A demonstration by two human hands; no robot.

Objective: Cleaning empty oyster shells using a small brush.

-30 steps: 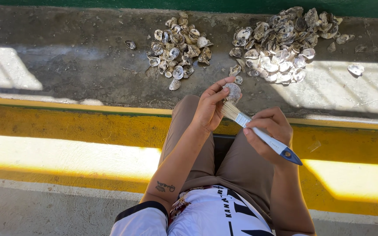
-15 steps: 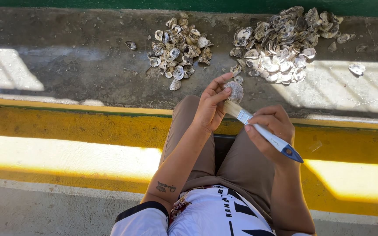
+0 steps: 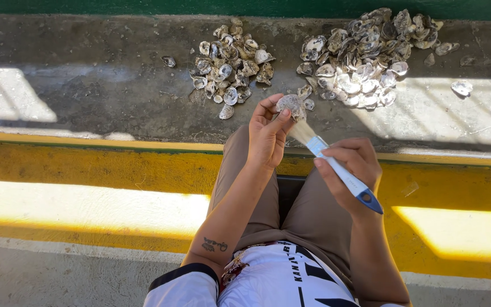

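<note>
Two hands: both are seen in the middle of the frame, above the knees in brown trousers [image 3: 313, 222].
Left hand [image 3: 267, 139]: it is closed around an oyster shell [image 3: 291, 105]; the shell is pinched between the thumb and the fingertips.
Oyster shell: it is held just above the centre of the frame, over the edge of the grey concrete ledge [image 3: 103, 96].
Right hand [image 3: 350, 167]: it is clamped on the handle of a paintbrush [image 3: 336, 170] with a pale blue handle and a dark blue end.
Paintbrush: it is tilted, the bristles are touching the lower side of the shell, the handle end is pointed to the lower right.
Small shell pile [image 3: 228, 68]: it is laid on the ledge, upper centre.
Large shell pile [image 3: 365, 54]: it is laid at the upper right, apart from the small one.
Yellow band [image 3: 86, 176]: it is crossed by sunlight, below the ledge.
</note>
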